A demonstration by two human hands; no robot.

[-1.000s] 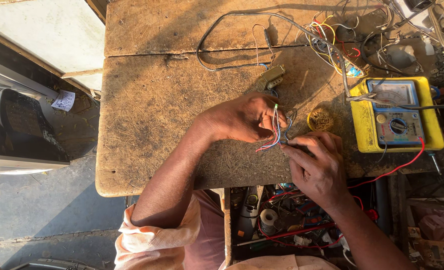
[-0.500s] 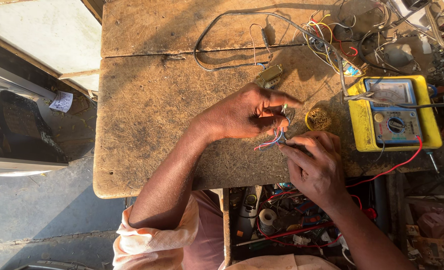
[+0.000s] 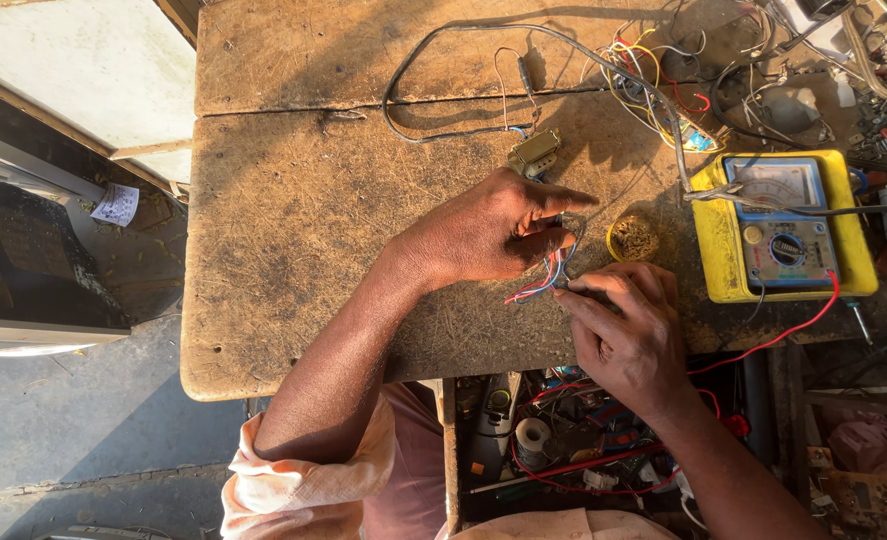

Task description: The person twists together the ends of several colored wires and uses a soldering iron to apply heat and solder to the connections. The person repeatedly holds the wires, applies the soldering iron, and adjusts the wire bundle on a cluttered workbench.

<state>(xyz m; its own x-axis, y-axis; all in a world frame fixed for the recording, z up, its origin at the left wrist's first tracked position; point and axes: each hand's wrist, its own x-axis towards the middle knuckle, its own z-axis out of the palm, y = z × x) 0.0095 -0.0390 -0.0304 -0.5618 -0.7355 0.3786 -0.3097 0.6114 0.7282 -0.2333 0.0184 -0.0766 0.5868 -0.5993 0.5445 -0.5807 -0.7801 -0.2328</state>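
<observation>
My left hand (image 3: 488, 230) rests on a worn wooden workbench (image 3: 293, 250) and pinches a small bundle of thin red and blue wires (image 3: 541, 280) between thumb and fingers. My right hand (image 3: 628, 335) is just below and right of it, closed around a slim dark tool (image 3: 575, 287) whose tip meets the wires. A small metal transformer (image 3: 534, 152) lies just above my left hand. A yellow round tin (image 3: 633, 238) sits to the right of the fingertips.
A yellow analogue multimeter (image 3: 781, 228) with a red lead (image 3: 793, 330) lies at the right. Tangled coloured wires (image 3: 653, 70) and a black cable (image 3: 443, 60) cover the far side. An open drawer of parts (image 3: 563, 440) sits below the bench edge. A dark box (image 3: 33, 260) stands at left.
My left hand has turned, lowering the wire bundle from upright toward the bench; the index finger now points right. My right hand has stayed in place with the tool.
</observation>
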